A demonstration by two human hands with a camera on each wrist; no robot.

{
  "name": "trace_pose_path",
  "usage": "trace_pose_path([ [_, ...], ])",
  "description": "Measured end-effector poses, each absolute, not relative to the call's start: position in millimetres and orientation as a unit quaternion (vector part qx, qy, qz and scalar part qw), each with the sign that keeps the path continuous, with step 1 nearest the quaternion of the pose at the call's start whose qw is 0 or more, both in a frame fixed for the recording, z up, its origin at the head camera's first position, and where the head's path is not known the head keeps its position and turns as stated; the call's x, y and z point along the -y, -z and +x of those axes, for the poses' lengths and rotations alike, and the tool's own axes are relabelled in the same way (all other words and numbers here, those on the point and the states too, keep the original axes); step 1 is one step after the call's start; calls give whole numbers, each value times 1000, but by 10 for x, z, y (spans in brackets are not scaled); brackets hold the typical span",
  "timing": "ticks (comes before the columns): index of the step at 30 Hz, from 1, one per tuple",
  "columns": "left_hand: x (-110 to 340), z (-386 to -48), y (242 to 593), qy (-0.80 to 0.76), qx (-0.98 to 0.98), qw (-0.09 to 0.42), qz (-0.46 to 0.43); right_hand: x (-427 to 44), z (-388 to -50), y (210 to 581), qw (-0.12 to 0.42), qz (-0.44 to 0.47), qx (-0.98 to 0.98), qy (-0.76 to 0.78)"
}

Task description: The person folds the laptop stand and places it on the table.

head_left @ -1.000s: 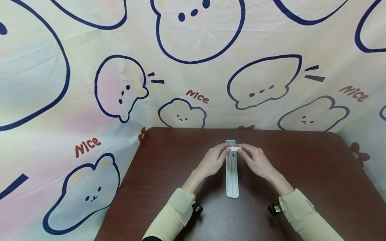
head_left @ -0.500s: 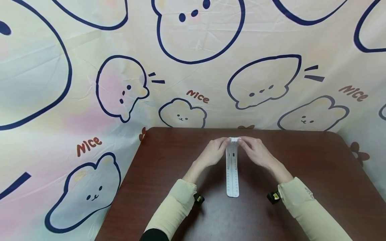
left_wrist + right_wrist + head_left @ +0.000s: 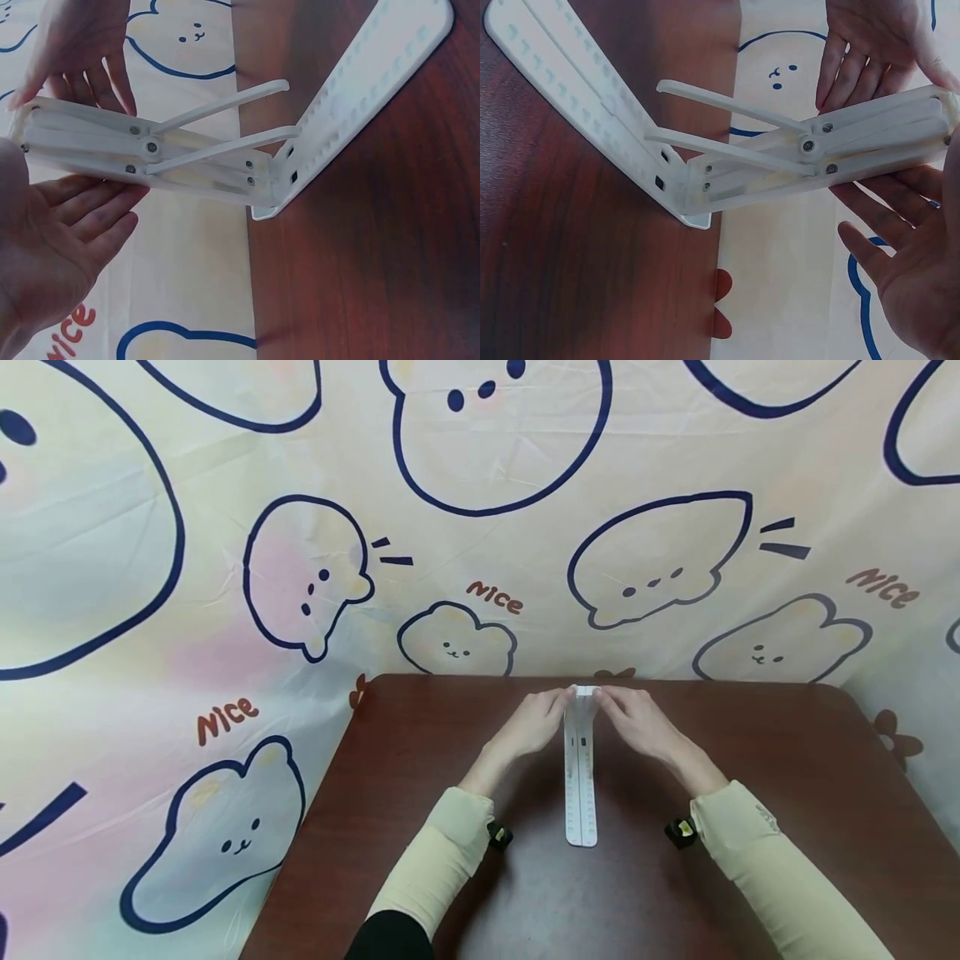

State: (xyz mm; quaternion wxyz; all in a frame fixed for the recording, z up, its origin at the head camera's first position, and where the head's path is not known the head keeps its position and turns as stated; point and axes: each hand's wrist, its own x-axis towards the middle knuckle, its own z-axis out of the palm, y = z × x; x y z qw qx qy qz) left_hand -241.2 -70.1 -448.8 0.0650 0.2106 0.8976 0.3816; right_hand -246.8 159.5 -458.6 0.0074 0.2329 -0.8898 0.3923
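A white folding laptop stand (image 3: 581, 793) stands on the table, its long flat base pointing toward me. Its upper section (image 3: 82, 146) is raised from the base at the far-end hinge, and two thin support arms (image 3: 731, 142) stick out from it. My left hand (image 3: 536, 720) grips the left edge near the top, fingers behind and thumb at the tip. On the opposite edge my right hand (image 3: 637, 720) holds it in a matching way. The arms' free ends reach toward the row of notches in the base; contact is unclear in the wrist views.
A dark brown wooden table (image 3: 420, 752) lies under the stand, its far edge just behind my hands. Beyond hangs a pale cloth (image 3: 480, 560) printed with blue-outlined cartoon animals.
Both hands have moved up and slightly away, swinging the stand's upper section higher off the base. The base has stayed nearly in place.
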Motion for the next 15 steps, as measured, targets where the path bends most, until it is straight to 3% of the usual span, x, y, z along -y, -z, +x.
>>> trace_pose_path([
  [15, 691, -2539, 4403, -381, -903, 57, 190, -1602, -2615, 4490, -12, 235, 889, -392],
])
